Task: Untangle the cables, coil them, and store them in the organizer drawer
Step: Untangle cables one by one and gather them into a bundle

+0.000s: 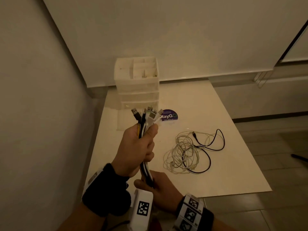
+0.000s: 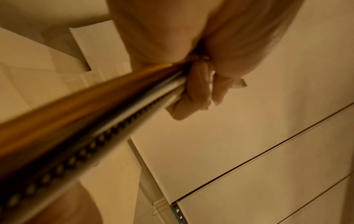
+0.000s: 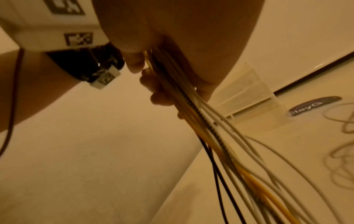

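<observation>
Left hand (image 1: 135, 147) fisted round cable bundle (image 1: 144, 120), plugs fanned above the fist; right hand (image 1: 158, 184) grips same bundle lower, fingers partly hidden; bundle's tail cut off below; tangled cables (image 1: 190, 152) on mat (image 1: 233, 164); organizer (image 1: 136, 80) behind, drawer contents unreadable.

A round dark sticker (image 1: 168, 116) lies on the pale board (image 1: 233, 164); tiled floor (image 1: 275, 214) beside.

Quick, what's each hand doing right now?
Left hand: closed around the cable bundle near its plugs.
Right hand: closed around the same bundle, lower down.
</observation>
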Motion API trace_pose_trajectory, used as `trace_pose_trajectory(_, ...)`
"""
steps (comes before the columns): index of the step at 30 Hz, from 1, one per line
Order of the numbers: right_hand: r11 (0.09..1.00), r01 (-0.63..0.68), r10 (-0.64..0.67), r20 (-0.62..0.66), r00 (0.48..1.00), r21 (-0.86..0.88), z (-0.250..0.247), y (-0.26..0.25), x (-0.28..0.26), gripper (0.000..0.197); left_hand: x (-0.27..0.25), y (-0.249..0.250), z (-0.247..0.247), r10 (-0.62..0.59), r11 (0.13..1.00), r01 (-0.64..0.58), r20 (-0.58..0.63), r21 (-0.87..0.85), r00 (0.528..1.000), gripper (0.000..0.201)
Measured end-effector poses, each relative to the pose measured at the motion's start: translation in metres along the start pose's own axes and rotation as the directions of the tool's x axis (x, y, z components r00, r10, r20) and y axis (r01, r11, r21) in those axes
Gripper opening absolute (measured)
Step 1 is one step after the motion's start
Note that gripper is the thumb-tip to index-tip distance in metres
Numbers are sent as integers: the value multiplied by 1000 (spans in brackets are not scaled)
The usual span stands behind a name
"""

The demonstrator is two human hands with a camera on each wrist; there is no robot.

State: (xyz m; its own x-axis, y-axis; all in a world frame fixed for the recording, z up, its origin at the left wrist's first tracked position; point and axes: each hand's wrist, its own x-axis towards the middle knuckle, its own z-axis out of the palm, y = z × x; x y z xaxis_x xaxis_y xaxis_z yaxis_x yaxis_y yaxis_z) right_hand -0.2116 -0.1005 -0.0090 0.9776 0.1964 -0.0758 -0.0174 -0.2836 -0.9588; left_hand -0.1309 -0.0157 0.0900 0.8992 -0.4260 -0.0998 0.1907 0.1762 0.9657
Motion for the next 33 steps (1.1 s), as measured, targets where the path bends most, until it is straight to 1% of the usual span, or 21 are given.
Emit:
trace_pose_trajectory(1,1000,10,-10,-22,1000,-6,3,6,0,35,0,-1,2,5,1000,-5,-18,-7,1000,28)
trace_pose_trajectory(3,1000,10,-10,-18,1000,-26,6,22,1,28,1,0,2,18,999,-19,-17,-35,1000,29)
trace_pose_trajectory(6,999,-26,28,55,998,-36,9,46,-2,14,3,2,-4,17,991,-13,31,-131,999,34)
trace_pose_trajectory(8,995,-61,69,97,993,-80,7,56,-5,5,3,-3,-6,3,988,-1,15,-155,1000,34)
trace_pose_trajectory(11,973,-55,101,201,974,-223,1,64,-5,17,-1,-14,-8,-10,990,5,-33,-138,999,28)
trace_pose_trajectory(12,955,-11,88,249,964,-296,-5,68,-5,22,-3,-17,-10,-8,992,2,-47,-124,999,23)
trace_pose_trajectory(13,921,41,82,298,951,-387,-14,72,-3,33,-4,-18,-13,-6,994,-1,-61,-112,998,18)
trace_pose_trajectory(14,870,78,99,328,940,-487,-25,80,0,47,-5,-18,-16,-2,994,-6,-74,-107,997,14)
trace_pose_trajectory(15,793,81,150,323,934,-604,-38,87,5,58,-5,-17,-20,3,994,-13,-87,-112,996,14)
trace_pose_trajectory(16,699,81,185,290,939,-710,-51,93,8,60,-4,-17,-24,6,992,-19,-102,-126,995,17)
trace_pose_trajectory(18,464,120,211,241,947,-878,-72,103,14,44,-4,-15,-29,-8,984,-16,-132,-177,991,24)
trace_pose_trajectory(19,341,141,214,222,951,-930,-77,109,17,35,-4,-15,-31,-22,979,-9,-149,-203,989,27)
trace_pose_trajectory(20,249,126,230,185,955,-960,-80,112,20,29,-4,-16,-32,-35,975,-3,-167,-221,985,29)
trace_pose_trajectory(21,179,105,247,148,958,-978,-82,112,21,28,-5,-16,-32,-46,973,2,-186,-231,982,31)
trace_pose_trajectory(22,150,93,228,126,965,-984,-83,115,23,30,-6,-17,-32,-57,971,8,-202,-238,978,33)
trace_pose_trajectory(24,142,82,207,111,972,-986,-84,121,27,37,-9,-18,-32,-70,971,14,-227,-241,971,35)
trace_pose_trajectory(26,120,96,209,120,971,-988,-88,122,33,38,-11,-18,-32,-72,975,16,-249,-220,966,35)
trace_pose_trajectory(27,114,99,185,119,976,-989,-90,121,37,38,-12,-18,-32,-72,978,17,-260,-207,963,35)
trace_pose_trajectory(28,128,99,139,117,983,-987,-93,123,42,36,-13,-18,-33,-73,980,19,-269,-198,960,36)
trace_pose_trajectory(31,195,73,72,88,993,-978,-104,123,53,35,-13,-19,-33,-96,974,34,-271,-225,958,37)
trace_pose_trajectory(33,273,32,32,42,999,-962,-116,123,59,38,-10,-21,-32,-121,963,45,-275,-267,954,38)
